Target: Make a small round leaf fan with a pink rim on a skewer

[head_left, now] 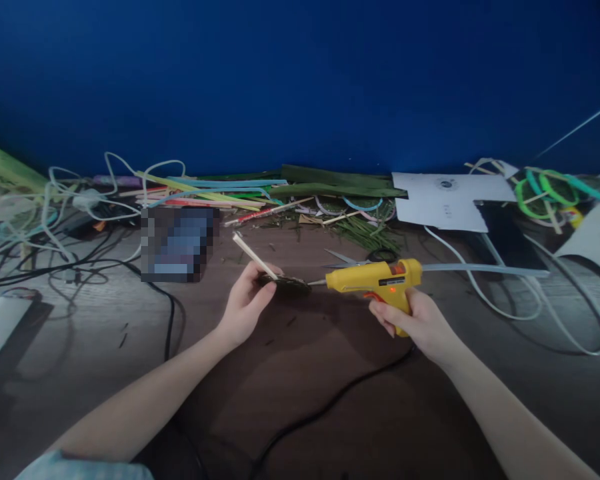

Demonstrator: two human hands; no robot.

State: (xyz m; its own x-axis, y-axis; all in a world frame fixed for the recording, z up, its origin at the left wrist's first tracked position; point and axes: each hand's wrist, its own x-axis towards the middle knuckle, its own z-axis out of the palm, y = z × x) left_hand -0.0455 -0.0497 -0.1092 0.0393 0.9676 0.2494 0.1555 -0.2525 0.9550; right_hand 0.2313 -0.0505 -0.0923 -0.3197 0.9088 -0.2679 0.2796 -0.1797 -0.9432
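Head view: pinching dark green flat piece and pale wooden stick in left hand, above the worktop, short of its far edge; gripping yellow glue gun in right hand. Squeeze gently, guiding nozzle evenly along the piece.

Between the forearms a hand could pass only above the black cord trailing from the glue gun.

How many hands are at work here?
2: the left hand holds a dark piece, and the right hand grips a yellow glue gun. No others show.
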